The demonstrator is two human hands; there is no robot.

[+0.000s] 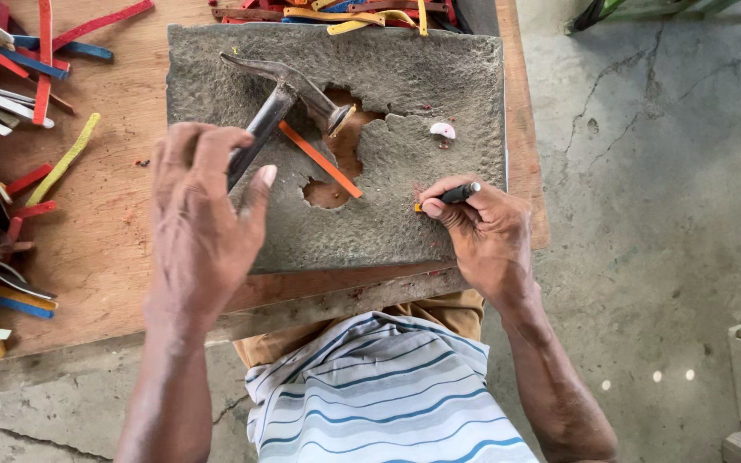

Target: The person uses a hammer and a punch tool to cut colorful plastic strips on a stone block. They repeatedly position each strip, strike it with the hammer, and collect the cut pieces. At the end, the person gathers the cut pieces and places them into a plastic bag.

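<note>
1. Head view, layout. A grey pitted pad [405, 86] lies on a wooden worktop [113, 249], in front of the seated person; its middle is worn through in ragged holes that show brown beneath. Judged to serve as a striking base, given the pitting.

2. Left hand [199, 214]: fingers wrapped loosely round the handle of a hammer [289, 90], thumb out to the side. Grip closed on the handle low down; the head lies on or just above the pad, which cannot be told. The handle slants up and away from the hand, the head near the holes.

3. Right hand [482, 227]: pinches a short dark punch [460, 193] between thumb and fingers, held low and nearly flat, tip pointing left on the pad. A yellow tip or scrap shows at its end; too small to tell which.

4. An orange strip [319, 159] lies diagonally on the pad, between hammer head and punch, crossing the holes' edge. It touches neither hand.

5. A small white-pink offcut [443, 130] sits on the pad, apart, above the right hand.

6. Coloured strips [10, 103] are heaped at the worktop's left and along its far edge, within the left hand's reach.
</note>
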